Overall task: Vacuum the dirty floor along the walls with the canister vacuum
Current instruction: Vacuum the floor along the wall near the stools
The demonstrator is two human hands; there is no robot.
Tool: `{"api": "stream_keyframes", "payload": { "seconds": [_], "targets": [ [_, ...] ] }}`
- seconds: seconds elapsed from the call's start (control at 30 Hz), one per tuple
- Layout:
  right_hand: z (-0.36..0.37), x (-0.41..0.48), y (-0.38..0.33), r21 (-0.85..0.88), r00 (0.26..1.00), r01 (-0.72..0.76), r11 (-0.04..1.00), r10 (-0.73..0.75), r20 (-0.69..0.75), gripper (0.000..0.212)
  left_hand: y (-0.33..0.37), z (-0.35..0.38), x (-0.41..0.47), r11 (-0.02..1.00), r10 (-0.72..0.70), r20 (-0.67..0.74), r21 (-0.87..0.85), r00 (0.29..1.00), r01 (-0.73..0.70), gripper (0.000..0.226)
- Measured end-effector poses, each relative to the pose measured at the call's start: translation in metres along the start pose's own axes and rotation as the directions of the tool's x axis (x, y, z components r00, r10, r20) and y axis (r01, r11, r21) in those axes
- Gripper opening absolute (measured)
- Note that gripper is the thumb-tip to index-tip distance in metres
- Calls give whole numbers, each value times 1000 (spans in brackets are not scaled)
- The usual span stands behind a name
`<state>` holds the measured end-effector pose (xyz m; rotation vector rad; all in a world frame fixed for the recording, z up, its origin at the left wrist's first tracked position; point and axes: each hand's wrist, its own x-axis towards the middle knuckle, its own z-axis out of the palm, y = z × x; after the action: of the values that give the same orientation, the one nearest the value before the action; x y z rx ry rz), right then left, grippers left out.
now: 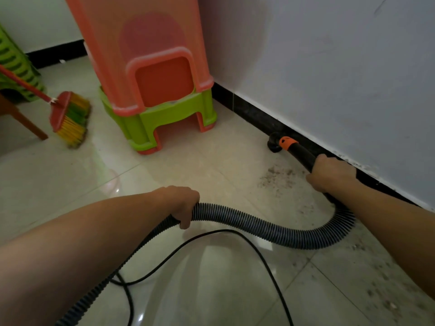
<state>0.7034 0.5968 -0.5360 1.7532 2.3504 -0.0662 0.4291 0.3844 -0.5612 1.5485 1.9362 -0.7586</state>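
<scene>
Right grip (330,173) curled round wand (302,152). Left grip (182,204) curled round hose (259,225). Nozzle (274,142) down on floor (211,161), touching baseboard (244,109), just beyond dirt patch (277,180).
Step, judged: edge pass along wall, patch not yet cleared.
Next, likely: draw nozzle back over patch; mind cord (237,232) under hose.

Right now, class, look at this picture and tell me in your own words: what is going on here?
A person is vacuuming along the wall. The right hand grips the black wand, whose nozzle sits on the floor by the black baseboard. The left hand holds the ribbed hose. A patch of dirt lies beside the wand, with more at lower right. A broom and stacked stools stand nearby.
</scene>
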Motion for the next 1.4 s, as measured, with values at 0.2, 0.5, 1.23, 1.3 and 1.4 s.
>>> {"api": "stream_keyframes", "payload": {
  "seconds": [0.2, 0.5, 1.23, 1.3, 1.4],
  "targets": [
    [7, -8, 13, 16, 997, -51, 999, 50, 56, 35, -9, 5, 31, 1000, 19, -28, 11, 999, -19, 48],
    [33, -68, 108, 254, 937, -324, 911, 272, 218, 34, 67, -30, 106, 956, 266, -116, 162, 957, -246, 43],
    [62, -47, 86, 675, 921, -385, 629, 218, 322, 29, 41, -38, 28, 945, 101, -189, 324, 977, -35, 36],
    [60, -37, 79, 698, 926, -376, 609, 231, 298, 34, 33, -35, 17, 959, 68, -223, 282, 972, -2, 33],
    [64, -30, 71, 738, 925, -378, 559, 190, 329, 35, 13, -19, 0, 976, 13, -191, 215, 981, 29, 35]
  ]
}}
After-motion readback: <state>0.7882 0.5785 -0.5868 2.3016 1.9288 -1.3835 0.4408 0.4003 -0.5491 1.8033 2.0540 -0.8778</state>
